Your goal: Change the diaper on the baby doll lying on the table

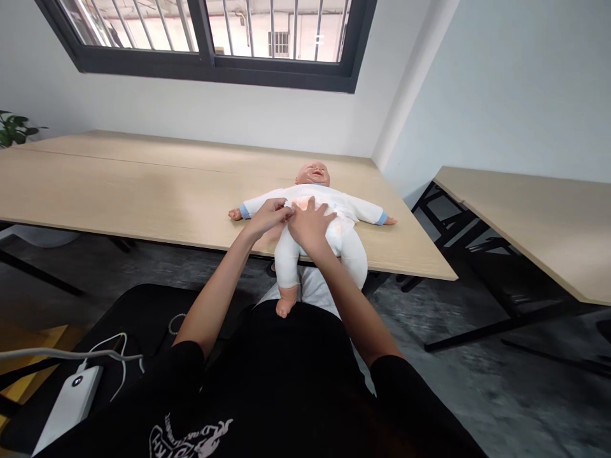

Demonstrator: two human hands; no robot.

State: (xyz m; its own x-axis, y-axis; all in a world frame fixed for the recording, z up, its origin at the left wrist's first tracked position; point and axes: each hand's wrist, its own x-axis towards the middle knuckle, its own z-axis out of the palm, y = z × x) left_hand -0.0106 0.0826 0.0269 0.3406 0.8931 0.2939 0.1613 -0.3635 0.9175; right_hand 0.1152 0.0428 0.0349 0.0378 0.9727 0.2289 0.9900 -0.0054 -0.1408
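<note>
A baby doll [329, 203] in a white one-piece suit with blue cuffs lies on its back on the light wooden table [143, 191], arms spread, legs hanging over the near edge. My left hand [268, 215] pinches the white cloth on the doll's belly, fingers closed on it. My right hand [311, 226] rests on the doll's belly and hip beside the left, its fingers bent against the suit. One bare doll foot [285, 308] dangles below the table edge.
A second wooden table [529, 216] on black legs stands at the right across a gap of grey floor. A white power bank [67, 401] with a cable lies at my lower left. A window is above, and a plant [14, 127] at far left.
</note>
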